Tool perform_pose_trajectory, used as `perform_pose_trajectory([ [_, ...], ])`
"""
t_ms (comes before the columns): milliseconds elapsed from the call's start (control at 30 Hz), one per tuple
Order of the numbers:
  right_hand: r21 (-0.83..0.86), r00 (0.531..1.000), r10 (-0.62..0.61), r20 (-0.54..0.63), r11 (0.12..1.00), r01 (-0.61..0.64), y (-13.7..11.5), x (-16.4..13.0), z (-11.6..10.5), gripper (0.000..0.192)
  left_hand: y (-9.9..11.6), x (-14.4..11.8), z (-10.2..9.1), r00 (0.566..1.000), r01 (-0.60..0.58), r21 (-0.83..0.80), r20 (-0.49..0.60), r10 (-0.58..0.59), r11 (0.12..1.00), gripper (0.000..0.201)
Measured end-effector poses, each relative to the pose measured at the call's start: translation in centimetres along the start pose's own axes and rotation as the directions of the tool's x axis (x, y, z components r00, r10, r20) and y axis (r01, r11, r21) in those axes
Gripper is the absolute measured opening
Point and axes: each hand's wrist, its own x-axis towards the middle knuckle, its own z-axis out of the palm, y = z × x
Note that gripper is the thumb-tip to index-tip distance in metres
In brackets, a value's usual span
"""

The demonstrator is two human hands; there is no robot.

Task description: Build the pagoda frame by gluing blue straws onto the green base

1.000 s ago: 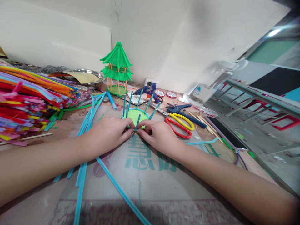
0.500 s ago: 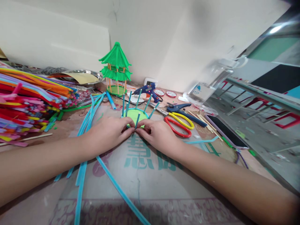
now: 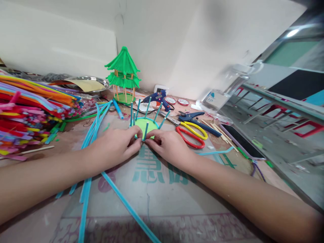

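A round light-green base (image 3: 144, 125) edged with a blue pipe cleaner lies in front of me, with several blue sticks (image 3: 147, 107) standing up around its rim. At its front edge, my left hand (image 3: 124, 143) is closed, thumb and forefinger pinching the blue-edged rim. Close beside it, my right hand (image 3: 168, 146) pinches at the foot of the front blue stick (image 3: 146, 130). The fingers partly hide the near rim. Long light-blue pipe cleaners (image 3: 126, 204) run under and past my left forearm.
Behind the base stand a green two-roofed pavilion model (image 3: 124, 76) and a blue glue gun (image 3: 158, 98). Scissors with red and yellow handles (image 3: 191, 135), blue pliers (image 3: 193, 116) and a phone (image 3: 241, 141) lie right. Colourful pipe cleaners (image 3: 30, 111) are heaped left.
My left fingertips have drawn slightly left, away from the front stick. The right hand stays at the stick's foot. The whole view has shifted a little.
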Motion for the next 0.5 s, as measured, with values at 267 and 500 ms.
perform_pose_trajectory([
  [267, 0.003, 0.999, -0.029, -0.017, 1.0, 0.029, 0.4, -0.1, 0.2, 0.019, -0.4, -1.2, -0.6, 0.924, -0.306, 0.133, -0.199, 0.328, 0.943, 0.037],
  [500, -0.022, 0.999, -0.035, -0.012, 0.999, 0.034, 0.3, -0.3, 0.0, 0.025, -1.5, -0.6, 0.4, 0.976, -0.173, 0.164, -0.105, 0.191, 0.971, 0.028],
])
